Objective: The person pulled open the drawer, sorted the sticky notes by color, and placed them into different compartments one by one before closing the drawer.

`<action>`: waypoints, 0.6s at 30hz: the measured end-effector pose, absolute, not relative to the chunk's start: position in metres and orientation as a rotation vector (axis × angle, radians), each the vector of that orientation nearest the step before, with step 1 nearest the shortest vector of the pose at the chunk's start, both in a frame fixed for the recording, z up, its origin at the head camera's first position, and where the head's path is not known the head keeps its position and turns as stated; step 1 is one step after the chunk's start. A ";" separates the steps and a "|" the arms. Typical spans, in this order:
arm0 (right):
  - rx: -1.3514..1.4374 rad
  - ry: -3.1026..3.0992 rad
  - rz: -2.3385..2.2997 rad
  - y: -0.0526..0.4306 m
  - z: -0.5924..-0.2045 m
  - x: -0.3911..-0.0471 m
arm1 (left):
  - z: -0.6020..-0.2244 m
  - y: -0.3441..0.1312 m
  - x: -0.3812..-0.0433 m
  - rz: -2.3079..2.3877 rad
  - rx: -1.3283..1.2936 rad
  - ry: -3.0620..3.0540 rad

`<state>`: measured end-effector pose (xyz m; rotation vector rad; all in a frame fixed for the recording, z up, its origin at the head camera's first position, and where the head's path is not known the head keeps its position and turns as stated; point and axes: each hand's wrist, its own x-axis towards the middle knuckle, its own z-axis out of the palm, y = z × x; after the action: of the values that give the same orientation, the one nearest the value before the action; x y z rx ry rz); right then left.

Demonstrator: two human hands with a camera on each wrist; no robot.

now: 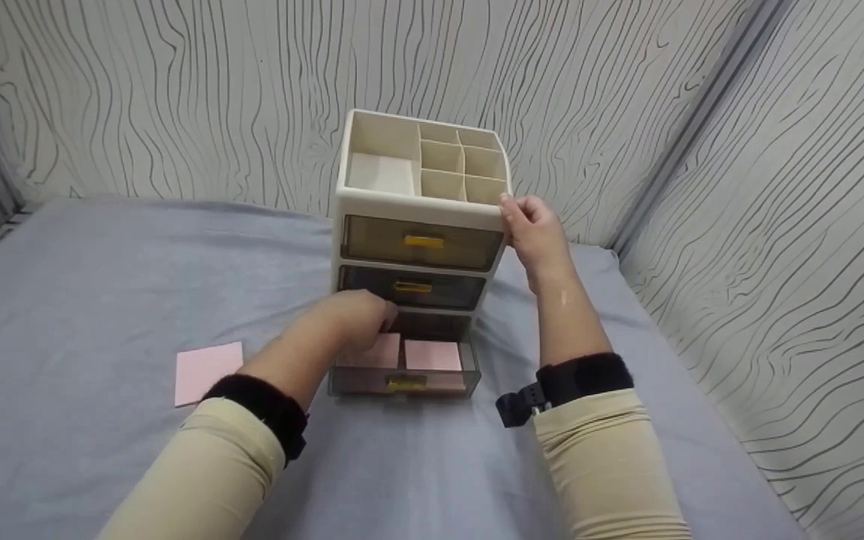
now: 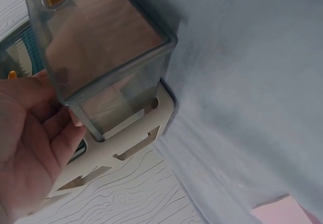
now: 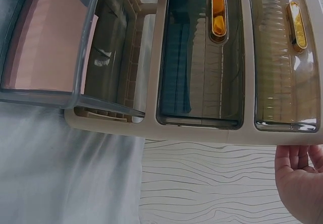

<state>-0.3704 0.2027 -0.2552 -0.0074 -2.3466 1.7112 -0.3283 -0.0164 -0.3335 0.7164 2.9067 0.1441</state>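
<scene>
A cream drawer organizer point(image 1: 432, 204) stands on the bed with its bottom drawer point(image 1: 439, 381) pulled out. Two pink stacks of paper lie side by side in that drawer: a right stack point(image 1: 432, 355) and a left stack point(image 1: 385, 351). My left hand point(image 1: 357, 315) reaches over the drawer's left side beside the left stack; its fingertips are hidden in the head view. In the left wrist view, the left hand point(image 2: 35, 143) has bent fingers close to the drawer's wall. My right hand point(image 1: 537, 229) grips the organizer's upper right front corner, thumb at the top rim.
A pink square pad point(image 1: 207, 373) lies on the grey sheet point(image 1: 102, 300), left of the organizer. Small compartments point(image 1: 464, 161) divide the organizer's top. The closed middle drawer point(image 3: 202, 67) shows something teal inside. A patterned wall point(image 1: 252, 97) rises behind.
</scene>
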 end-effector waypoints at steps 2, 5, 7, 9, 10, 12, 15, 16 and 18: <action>-0.010 -2.344 1.711 0.203 -0.255 -0.370 | -0.334 -0.016 -0.328 0.151 0.726 2.918; -0.013 -2.346 1.709 0.202 -0.255 -0.370 | -0.336 -0.017 -0.328 0.132 0.732 2.928; -0.020 -2.350 1.705 0.201 -0.256 -0.369 | -0.338 -0.017 -0.328 0.125 0.726 2.928; -0.022 -2.353 1.704 0.201 -0.256 -0.369 | -0.340 -0.017 -0.329 0.104 0.728 2.927; -0.021 -2.354 1.702 0.201 -0.255 -0.369 | -0.341 -0.017 -0.330 0.093 0.733 2.931; -0.018 -2.349 1.710 0.201 -0.255 -0.369 | -0.343 -0.017 -0.330 0.075 0.744 2.939; -0.014 -2.350 1.702 0.201 -0.255 -0.368 | -0.344 -0.016 -0.331 0.033 0.752 2.957; -0.014 -2.351 1.698 0.201 -0.254 -0.368 | -0.345 -0.016 -0.331 0.019 0.760 2.963; -0.018 -2.355 1.686 0.201 -0.254 -0.368 | -0.347 -0.015 -0.331 -0.005 0.760 2.966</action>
<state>-0.3677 0.2014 -0.2543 -0.0181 -2.3554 1.6862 -0.3311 -0.0151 -0.3475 0.7600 2.9663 -0.0054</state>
